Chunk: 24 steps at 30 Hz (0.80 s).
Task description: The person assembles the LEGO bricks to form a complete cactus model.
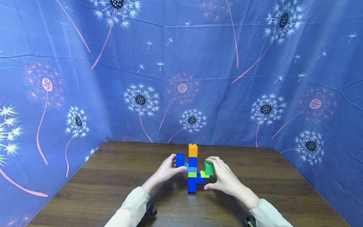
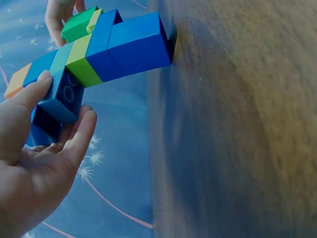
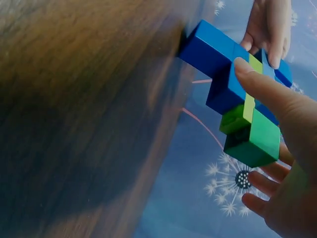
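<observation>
Left hand (image 1: 165,170) pinching dark blue plastic brick (image 1: 180,160); right hand (image 1: 224,176) gripping green plastic brick (image 1: 209,168). Both side bricks seated on upright multicoloured brick tower (image 1: 192,168). Build apparently near done; release pending.

Both forearms wear long cream-coloured sleeves (image 1: 131,208) that end at the wrists, leaving the hands bare. A small black device (image 1: 151,210) sits strapped under each wrist, the right one (image 1: 250,220) with a yellowish spot.

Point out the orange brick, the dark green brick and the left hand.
orange brick (image 1: 193,150): head view, front face of the tower's top brick.
dark green brick (image 1: 209,168): head view, its front face, on the tower's right arm.
left hand (image 1: 166,170): head view, back of the hand.
</observation>
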Available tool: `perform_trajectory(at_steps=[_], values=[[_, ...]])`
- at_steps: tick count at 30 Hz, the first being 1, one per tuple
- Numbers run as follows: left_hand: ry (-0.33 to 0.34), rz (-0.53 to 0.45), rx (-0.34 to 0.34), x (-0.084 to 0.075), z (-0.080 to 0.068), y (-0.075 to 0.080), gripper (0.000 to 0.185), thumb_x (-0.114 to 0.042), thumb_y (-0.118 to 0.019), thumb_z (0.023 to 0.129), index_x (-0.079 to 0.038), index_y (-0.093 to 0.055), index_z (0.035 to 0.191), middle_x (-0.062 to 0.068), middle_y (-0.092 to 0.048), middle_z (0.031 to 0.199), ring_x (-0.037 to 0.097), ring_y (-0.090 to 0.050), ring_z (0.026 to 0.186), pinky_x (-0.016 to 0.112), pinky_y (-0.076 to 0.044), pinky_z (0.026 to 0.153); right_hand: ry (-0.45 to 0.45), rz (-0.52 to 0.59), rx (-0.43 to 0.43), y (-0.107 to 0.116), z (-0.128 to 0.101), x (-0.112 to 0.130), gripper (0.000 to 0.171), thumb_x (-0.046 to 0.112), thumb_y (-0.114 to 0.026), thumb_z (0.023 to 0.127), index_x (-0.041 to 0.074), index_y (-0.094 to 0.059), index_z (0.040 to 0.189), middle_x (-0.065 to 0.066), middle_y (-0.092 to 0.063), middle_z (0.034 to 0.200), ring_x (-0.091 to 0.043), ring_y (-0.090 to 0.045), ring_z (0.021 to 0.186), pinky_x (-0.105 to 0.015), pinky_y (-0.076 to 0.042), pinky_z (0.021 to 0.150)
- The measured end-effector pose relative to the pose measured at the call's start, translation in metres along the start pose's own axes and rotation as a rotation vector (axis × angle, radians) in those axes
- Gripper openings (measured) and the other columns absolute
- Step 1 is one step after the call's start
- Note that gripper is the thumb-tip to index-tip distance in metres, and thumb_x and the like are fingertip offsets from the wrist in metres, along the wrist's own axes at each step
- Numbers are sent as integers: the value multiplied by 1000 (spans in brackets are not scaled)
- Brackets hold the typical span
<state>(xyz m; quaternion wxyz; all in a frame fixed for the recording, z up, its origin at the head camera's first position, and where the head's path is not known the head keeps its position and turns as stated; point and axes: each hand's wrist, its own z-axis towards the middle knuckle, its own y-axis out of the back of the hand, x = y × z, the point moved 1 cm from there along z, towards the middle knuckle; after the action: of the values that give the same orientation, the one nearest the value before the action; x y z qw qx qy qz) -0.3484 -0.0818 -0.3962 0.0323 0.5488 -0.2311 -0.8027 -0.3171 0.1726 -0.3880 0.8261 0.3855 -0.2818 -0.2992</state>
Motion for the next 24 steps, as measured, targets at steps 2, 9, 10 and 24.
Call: perform_trajectory(at_steps=[2,9,10,24], values=[[7,-8,-5,1,1,0,53,-30,-72,82,1,-48,118,11,-65,101,15,-62,87,29,-52,77,-26,-4,22,-2,2,2,95,35,-91,52,5,-46,130,-11,-46,129,-31,-49,116,-54,-41,92],[43,-75,-6,3,1,1,57,-26,-71,84,5,-43,124,15,-64,105,16,-63,89,34,-53,79,-87,-5,75,-6,7,4,89,31,-90,57,4,-46,131,-11,-47,128,-30,-49,116,-54,-39,95],[51,-100,0,4,1,1,57,-24,-70,84,5,-42,124,16,-64,105,16,-63,89,36,-54,80,-88,-8,75,-6,8,3,89,31,-90,58,4,-46,130,-11,-47,128,-30,-49,116,-54,-39,95],[98,-228,58,11,3,0,77,-15,-69,86,1,-19,143,25,-49,116,34,-65,88,47,-53,80,-72,15,78,-9,7,-2,83,33,-88,60,4,-47,127,-7,-51,122,-25,-53,111,-54,-37,97]])
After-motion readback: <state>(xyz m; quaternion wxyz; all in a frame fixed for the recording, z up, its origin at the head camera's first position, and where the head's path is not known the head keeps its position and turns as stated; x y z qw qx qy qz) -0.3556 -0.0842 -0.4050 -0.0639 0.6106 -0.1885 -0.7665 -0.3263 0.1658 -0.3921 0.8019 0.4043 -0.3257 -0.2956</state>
